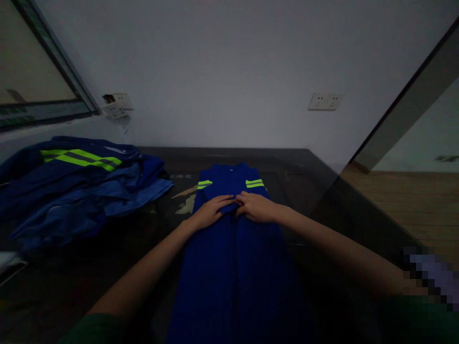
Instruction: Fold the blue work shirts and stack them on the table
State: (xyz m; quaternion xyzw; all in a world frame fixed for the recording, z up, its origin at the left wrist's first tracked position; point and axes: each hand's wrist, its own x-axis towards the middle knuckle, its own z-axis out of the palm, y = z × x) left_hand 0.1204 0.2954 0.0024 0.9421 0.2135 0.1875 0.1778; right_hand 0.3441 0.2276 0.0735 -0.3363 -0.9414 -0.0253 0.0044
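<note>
A blue garment [233,267] with yellow-green and grey reflective stripes lies lengthwise on the dark table [304,167], its collar end farthest from me. My left hand [211,210] rests on its upper part, fingers stretched toward the middle. My right hand [254,206] touches the garment from the other side, its thumb and fingers bent close together near the centre line. The fingertips of both hands nearly meet. What my right fingertips hold, if anything, is too small to make out.
A heap of blue clothes [89,186] with striped bands lies on the table's left side. Behind stands a pale wall with sockets [323,102]. A window frame [53,52] is at upper left, wooden floor [401,200] at right.
</note>
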